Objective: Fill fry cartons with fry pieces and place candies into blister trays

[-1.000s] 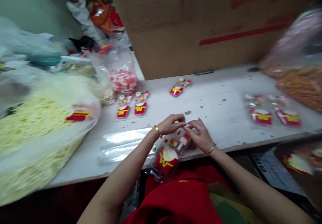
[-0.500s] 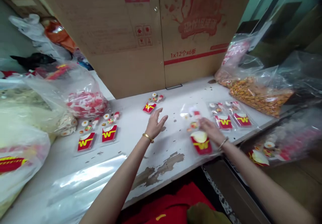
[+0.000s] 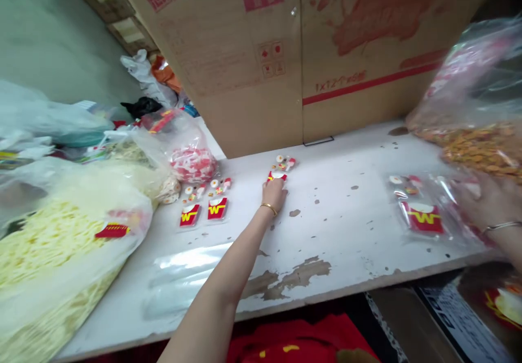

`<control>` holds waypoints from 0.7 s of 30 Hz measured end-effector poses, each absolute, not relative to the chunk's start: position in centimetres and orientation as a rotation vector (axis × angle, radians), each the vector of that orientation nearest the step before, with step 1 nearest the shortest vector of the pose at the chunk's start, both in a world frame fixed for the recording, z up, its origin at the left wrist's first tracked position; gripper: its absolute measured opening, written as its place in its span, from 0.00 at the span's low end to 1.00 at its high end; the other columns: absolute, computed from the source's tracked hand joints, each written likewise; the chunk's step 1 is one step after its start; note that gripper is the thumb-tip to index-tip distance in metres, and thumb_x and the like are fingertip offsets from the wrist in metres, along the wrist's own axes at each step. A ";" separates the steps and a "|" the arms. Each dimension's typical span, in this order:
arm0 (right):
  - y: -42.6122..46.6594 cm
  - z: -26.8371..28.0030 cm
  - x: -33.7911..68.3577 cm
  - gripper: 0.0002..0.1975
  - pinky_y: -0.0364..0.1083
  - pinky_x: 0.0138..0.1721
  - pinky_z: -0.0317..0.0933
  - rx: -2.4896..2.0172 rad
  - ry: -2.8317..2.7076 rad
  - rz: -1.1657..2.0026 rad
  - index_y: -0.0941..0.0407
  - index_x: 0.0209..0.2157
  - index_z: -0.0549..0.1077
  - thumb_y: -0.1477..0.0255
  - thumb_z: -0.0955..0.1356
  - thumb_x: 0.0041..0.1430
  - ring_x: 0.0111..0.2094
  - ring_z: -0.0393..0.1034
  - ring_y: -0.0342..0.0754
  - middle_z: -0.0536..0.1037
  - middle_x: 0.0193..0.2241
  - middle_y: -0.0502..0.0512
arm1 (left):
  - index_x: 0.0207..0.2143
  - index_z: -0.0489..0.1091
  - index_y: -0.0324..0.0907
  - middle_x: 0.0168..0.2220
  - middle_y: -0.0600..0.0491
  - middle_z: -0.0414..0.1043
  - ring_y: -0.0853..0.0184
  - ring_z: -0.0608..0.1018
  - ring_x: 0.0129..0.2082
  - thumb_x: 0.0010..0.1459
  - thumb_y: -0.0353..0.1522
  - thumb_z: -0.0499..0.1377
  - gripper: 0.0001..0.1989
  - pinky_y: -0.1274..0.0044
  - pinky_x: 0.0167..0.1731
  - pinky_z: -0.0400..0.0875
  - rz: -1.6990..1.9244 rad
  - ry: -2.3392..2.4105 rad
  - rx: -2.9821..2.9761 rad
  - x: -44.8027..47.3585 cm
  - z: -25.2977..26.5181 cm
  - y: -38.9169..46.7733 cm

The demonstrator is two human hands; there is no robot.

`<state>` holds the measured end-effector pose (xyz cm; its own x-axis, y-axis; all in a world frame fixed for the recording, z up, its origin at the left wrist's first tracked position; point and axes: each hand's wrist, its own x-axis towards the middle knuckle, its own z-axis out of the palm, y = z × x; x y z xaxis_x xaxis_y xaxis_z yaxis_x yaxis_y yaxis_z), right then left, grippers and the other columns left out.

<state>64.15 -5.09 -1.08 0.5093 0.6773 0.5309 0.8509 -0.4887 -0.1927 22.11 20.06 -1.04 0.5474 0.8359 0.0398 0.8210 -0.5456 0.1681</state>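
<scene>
My left hand, with a gold bangle at the wrist, has its fingers closed on the lower edge of a red packet with small food-shaped pieces above it. At the right, my right hand is blurred by motion. It reaches over clear plastic packets, and its fingers cannot be made out. Beside it lies a clear packet holding a red fries carton with a yellow W and small toy foods. Two similar packets, the nearer-left one and its neighbour, lie left of my left hand.
A large cardboard box stands at the back of the worn white table. Bags of yellow pieces and red-white pieces crowd the left. A bag of orange-brown pieces sits right. Clear plastic sleeves lie in front.
The view has swung left. My left hand has gone from open to closed at the far packet. My right hand has carried its packet rightward to the others.
</scene>
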 end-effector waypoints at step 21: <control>3.4 -1.1 29.4 0.48 0.60 0.52 0.50 -1.218 -2.777 0.295 0.59 0.60 0.57 0.43 0.65 0.43 0.52 0.58 0.64 0.64 0.55 0.68 | 0.37 0.67 0.42 0.37 0.51 0.68 0.63 0.70 0.40 0.57 0.42 0.56 0.13 0.71 0.40 0.60 0.429 1.882 2.141 -0.6 -1.1 2.6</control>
<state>29.38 3.43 -1.10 -0.6765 0.7364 0.0092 0.7180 0.6622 -0.2143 -0.63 2.62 -1.08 0.1183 0.9917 0.0503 0.9157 -0.1285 0.3808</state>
